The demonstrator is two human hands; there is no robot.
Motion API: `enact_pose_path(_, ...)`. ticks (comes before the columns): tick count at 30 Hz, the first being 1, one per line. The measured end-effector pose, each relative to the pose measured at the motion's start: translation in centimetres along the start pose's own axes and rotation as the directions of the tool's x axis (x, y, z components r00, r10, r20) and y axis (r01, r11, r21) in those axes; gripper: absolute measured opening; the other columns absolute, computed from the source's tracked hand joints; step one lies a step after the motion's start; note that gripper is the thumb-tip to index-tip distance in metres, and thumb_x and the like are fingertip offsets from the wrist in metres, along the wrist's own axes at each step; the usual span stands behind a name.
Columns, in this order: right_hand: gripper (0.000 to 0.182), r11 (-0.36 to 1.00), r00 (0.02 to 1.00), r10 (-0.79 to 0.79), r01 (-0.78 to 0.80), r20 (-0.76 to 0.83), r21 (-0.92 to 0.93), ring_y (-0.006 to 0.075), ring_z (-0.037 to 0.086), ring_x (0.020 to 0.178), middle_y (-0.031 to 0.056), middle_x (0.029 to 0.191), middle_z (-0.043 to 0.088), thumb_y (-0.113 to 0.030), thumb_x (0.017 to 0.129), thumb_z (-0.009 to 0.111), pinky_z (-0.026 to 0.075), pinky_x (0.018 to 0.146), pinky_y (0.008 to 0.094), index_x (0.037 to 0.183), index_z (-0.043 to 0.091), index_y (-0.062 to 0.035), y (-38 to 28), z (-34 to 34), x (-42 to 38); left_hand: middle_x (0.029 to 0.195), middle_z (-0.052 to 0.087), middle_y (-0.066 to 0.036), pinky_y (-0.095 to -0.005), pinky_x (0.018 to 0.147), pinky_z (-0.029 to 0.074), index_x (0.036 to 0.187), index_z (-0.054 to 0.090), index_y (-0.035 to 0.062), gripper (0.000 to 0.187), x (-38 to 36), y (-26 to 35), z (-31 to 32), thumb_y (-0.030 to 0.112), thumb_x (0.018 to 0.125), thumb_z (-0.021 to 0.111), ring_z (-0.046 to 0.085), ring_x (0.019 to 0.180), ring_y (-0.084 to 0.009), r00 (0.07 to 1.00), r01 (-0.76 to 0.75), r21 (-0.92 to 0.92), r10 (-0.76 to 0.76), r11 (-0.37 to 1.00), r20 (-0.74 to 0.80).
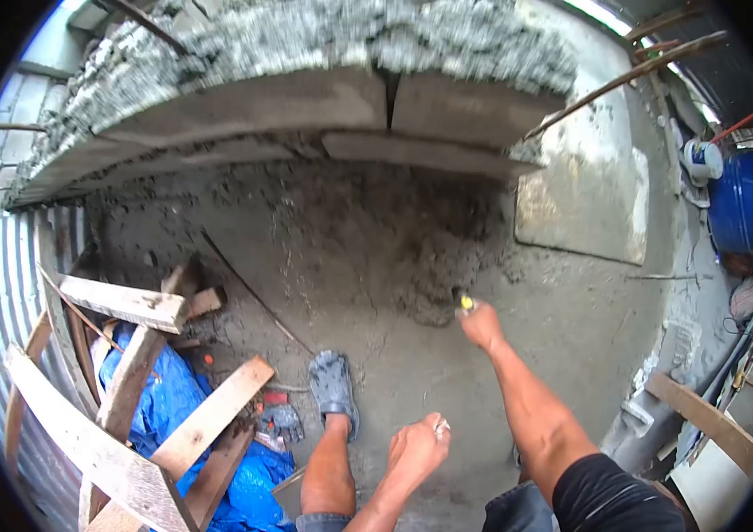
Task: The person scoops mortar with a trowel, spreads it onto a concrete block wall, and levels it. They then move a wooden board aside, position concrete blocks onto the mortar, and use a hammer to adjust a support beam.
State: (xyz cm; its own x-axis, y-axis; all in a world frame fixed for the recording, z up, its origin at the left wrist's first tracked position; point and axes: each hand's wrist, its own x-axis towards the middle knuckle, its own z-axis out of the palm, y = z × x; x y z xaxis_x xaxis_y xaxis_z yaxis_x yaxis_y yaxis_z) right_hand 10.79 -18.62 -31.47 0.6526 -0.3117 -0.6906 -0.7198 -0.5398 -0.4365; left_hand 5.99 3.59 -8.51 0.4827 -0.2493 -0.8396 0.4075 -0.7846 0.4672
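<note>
My right hand [481, 324] is stretched forward, its fingers wrapped round what looks like a yellow-handled trowel [466, 303]. The trowel's blade is hard to make out against the wet grey mortar [430, 293] heaped on the floor there. Nearer to me, my left hand [419, 450] is closed in a fist above the floor, with a whitish smear on its fingers. Whatever lies inside that fist, if anything, is hidden. Ahead of both hands stands a low block wall [305, 102] with rough mortar along its top.
Wooden boards [110, 443] and a blue tarp [164, 390] crowd the left, beside corrugated metal [4, 293]. A thin rod [252, 288] lies near my shoe [332, 386]. Rebar [625, 80] juts from the wall. At right are a flat slab [580, 213] and a blue drum [749, 199].
</note>
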Motion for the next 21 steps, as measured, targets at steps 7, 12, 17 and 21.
enact_pose_path(7,0.040,0.993,0.995,0.063,-0.054,0.081,-0.102,0.0443,0.066,0.095,0.0256,0.098,0.070,-0.034,0.082,0.071,0.052,0.083,0.0479,0.105,0.067,-0.0012,-7.9,-11.5,-13.9,0.097,0.068,-0.027,-0.0529,0.084,0.051,0.110,0.064,0.0063,0.030,-5.3,-1.8,-7.6,0.029,0.091,0.060,0.064,0.096,-0.0467,0.974,0.059,0.018,-0.053,0.998,-0.220)
enact_pose_path(12,0.040,0.971,0.966,0.174,-0.136,0.193,-0.195,0.0383,0.067,0.083,0.0223,0.090,0.070,-0.035,0.082,0.071,0.052,0.076,0.0443,0.100,0.067,0.0004,-17.6,-23.3,-26.4,0.127,0.058,-0.026,-0.0600,0.098,0.042,0.125,0.059,0.0023,0.058,-18.2,-5.5,-11.2,0.041,0.083,0.071,0.049,0.126,-0.0462,0.927,0.212,0.158,-0.148,0.964,-0.343)
enact_pose_path(17,0.029,0.954,0.926,0.296,-0.276,0.235,-0.114,0.0194,0.060,0.055,0.0096,0.067,0.064,-0.030,0.087,0.068,0.047,0.051,0.0359,0.091,0.065,-0.0020,-28.1,-32.9,-34.1,0.154,0.035,-0.021,-0.0521,0.109,0.041,0.148,0.037,0.0075,0.089,-23.4,-3.9,-14.4,0.045,0.079,0.079,0.040,0.137,-0.0458,0.941,0.334,0.217,-0.310,0.917,-0.138)
enact_pose_path(21,0.020,0.978,0.968,0.205,-0.207,0.145,-0.005,0.0102,0.048,0.044,0.0005,0.060,0.054,-0.025,0.092,0.063,0.036,0.038,0.0278,0.085,0.057,-0.0076,-38.3,-38.7,-35.3,0.139,0.052,-0.026,-0.0501,0.109,0.041,0.137,0.051,0.0004,0.074,-23.7,-1.6,-17.3,0.044,0.081,0.076,0.048,0.131,-0.0440,0.936,0.343,0.138,-0.326,0.929,-0.132)
